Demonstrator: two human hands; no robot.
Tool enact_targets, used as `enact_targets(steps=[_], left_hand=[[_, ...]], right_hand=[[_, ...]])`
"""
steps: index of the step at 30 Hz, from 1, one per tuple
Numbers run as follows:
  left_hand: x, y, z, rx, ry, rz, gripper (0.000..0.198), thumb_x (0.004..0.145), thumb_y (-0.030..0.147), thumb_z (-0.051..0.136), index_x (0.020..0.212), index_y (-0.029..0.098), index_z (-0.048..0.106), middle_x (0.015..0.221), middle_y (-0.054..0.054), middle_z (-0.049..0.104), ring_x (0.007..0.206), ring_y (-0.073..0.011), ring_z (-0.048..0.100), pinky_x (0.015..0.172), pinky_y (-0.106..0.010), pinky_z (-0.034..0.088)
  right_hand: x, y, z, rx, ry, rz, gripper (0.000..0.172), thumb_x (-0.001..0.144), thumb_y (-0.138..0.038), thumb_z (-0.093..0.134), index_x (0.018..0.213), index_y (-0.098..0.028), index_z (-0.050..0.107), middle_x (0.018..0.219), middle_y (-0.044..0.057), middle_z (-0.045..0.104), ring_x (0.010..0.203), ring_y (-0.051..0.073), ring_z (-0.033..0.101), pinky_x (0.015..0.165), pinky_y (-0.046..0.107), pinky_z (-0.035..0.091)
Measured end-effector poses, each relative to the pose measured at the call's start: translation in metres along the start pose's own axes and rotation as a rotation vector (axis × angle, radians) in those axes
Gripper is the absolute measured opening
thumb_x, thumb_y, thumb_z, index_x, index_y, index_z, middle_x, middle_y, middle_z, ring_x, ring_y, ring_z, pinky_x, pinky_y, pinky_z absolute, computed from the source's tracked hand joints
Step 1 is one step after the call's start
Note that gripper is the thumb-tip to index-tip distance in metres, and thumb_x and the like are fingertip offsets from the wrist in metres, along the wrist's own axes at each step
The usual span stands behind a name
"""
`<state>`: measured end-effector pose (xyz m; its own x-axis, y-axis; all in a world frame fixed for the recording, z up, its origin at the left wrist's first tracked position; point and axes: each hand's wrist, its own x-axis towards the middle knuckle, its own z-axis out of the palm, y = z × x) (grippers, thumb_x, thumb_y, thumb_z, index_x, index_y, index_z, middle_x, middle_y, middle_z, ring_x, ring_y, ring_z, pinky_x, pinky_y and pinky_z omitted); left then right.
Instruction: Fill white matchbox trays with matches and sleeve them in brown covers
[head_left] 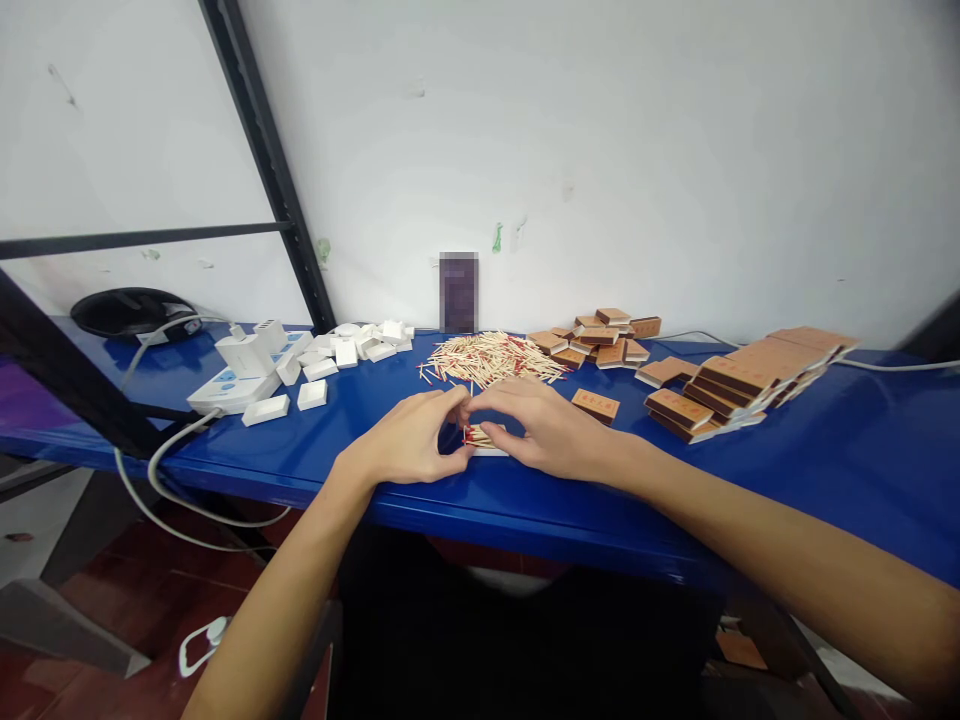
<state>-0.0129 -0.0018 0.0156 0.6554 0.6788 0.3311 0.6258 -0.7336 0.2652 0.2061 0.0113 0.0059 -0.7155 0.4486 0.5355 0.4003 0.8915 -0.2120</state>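
My left hand and my right hand meet near the front of the blue table, fingertips touching above a small white matchbox tray with red-tipped matches in it. Both hands curl around this tray and pinch at it. Behind them lies a loose pile of matches. A single brown matchbox sleeve rests just right of my right hand.
White empty trays are scattered at the left beside a white power strip with cables. Brown sleeves are heaped at the back and stacked in rows on the right. A black metal frame stands left.
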Motion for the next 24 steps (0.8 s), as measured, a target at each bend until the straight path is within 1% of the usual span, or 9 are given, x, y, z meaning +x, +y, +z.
enact_targets(steps=[2, 5, 7, 10, 12, 14, 18, 22, 24], left_hand=[[0.000, -0.002, 0.000, -0.001, 0.000, -0.001, 0.018, 0.078, 0.019, 0.057, 0.093, 0.021, 0.048, 0.088, 0.001, 0.060, 0.078, -0.0173, 0.055, 0.072, -0.030, 0.041], [0.001, -0.007, 0.002, 0.026, 0.004, -0.010, 0.014, 0.079, 0.013, 0.052, 0.090, 0.021, 0.049, 0.084, 0.001, 0.059, 0.076, -0.0163, 0.054, 0.071, -0.029, 0.040], [0.002, -0.010, 0.004, 0.037, 0.006, 0.004, 0.010, 0.081, 0.013, 0.051, 0.087, 0.020, 0.049, 0.082, 0.001, 0.058, 0.076, -0.0158, 0.053, 0.072, -0.029, 0.039], [0.004, -0.011, 0.006, 0.014, -0.002, 0.021, 0.010, 0.083, 0.011, 0.049, 0.080, 0.020, 0.047, 0.076, 0.002, 0.055, 0.071, -0.0141, 0.050, 0.069, -0.028, 0.037], [0.005, -0.010, 0.006, -0.005, -0.009, 0.017, 0.015, 0.084, 0.010, 0.047, 0.074, 0.020, 0.042, 0.070, 0.003, 0.050, 0.065, -0.0132, 0.045, 0.065, -0.027, 0.035], [0.005, -0.010, 0.007, -0.007, -0.016, 0.004, 0.019, 0.085, 0.010, 0.045, 0.072, 0.020, 0.036, 0.068, 0.003, 0.045, 0.062, -0.0132, 0.040, 0.060, -0.027, 0.032], [0.004, -0.014, 0.007, 0.050, 0.017, -0.042, 0.018, 0.090, 0.014, 0.042, 0.074, 0.021, 0.035, 0.071, 0.002, 0.045, 0.062, -0.0147, 0.038, 0.060, -0.029, 0.030], [0.003, -0.015, 0.005, 0.042, 0.159, -0.095, 0.020, 0.095, 0.020, 0.039, 0.077, 0.021, 0.033, 0.073, 0.001, 0.045, 0.063, -0.0149, 0.038, 0.061, -0.029, 0.030], [0.003, -0.012, 0.005, -0.015, 0.180, -0.074, 0.022, 0.095, 0.021, 0.041, 0.076, 0.022, 0.030, 0.072, 0.002, 0.044, 0.062, -0.0140, 0.037, 0.061, -0.029, 0.030]], right_hand=[[0.001, -0.002, -0.006, -0.011, 0.016, 0.031, 0.014, 0.092, -0.020, 0.054, 0.102, -0.020, 0.063, 0.097, 0.006, 0.067, 0.094, 0.021, 0.059, 0.086, 0.037, 0.044], [0.001, -0.003, -0.014, -0.012, 0.013, 0.109, 0.007, 0.089, -0.023, 0.056, 0.093, -0.019, 0.059, 0.087, 0.004, 0.062, 0.079, 0.018, 0.056, 0.073, 0.033, 0.042], [0.000, -0.003, -0.017, -0.029, -0.035, 0.150, 0.014, 0.086, -0.027, 0.059, 0.099, -0.020, 0.059, 0.093, 0.005, 0.063, 0.082, 0.020, 0.057, 0.074, 0.033, 0.042], [-0.002, 0.000, -0.017, -0.050, -0.160, 0.145, 0.028, 0.086, -0.032, 0.061, 0.112, -0.020, 0.058, 0.108, 0.008, 0.065, 0.096, 0.024, 0.059, 0.082, 0.037, 0.044], [-0.003, 0.003, -0.014, -0.036, -0.244, 0.123, 0.030, 0.086, -0.033, 0.060, 0.114, -0.021, 0.058, 0.110, 0.008, 0.066, 0.097, 0.025, 0.061, 0.084, 0.037, 0.045], [-0.004, 0.006, -0.012, -0.014, -0.284, 0.114, 0.029, 0.086, -0.031, 0.060, 0.113, -0.021, 0.059, 0.107, 0.007, 0.067, 0.095, 0.024, 0.062, 0.083, 0.036, 0.046], [-0.005, 0.010, -0.009, -0.003, -0.274, 0.151, 0.029, 0.085, -0.029, 0.062, 0.113, -0.022, 0.058, 0.102, 0.005, 0.068, 0.089, 0.022, 0.063, 0.078, 0.035, 0.047], [-0.006, 0.017, -0.008, -0.004, -0.225, 0.188, 0.044, 0.083, -0.031, 0.065, 0.124, -0.022, 0.053, 0.104, 0.007, 0.068, 0.090, 0.023, 0.063, 0.077, 0.035, 0.048], [-0.006, 0.020, -0.007, 0.023, -0.203, 0.192, 0.050, 0.083, -0.031, 0.066, 0.129, -0.022, 0.049, 0.105, 0.007, 0.068, 0.088, 0.022, 0.063, 0.077, 0.034, 0.048]])
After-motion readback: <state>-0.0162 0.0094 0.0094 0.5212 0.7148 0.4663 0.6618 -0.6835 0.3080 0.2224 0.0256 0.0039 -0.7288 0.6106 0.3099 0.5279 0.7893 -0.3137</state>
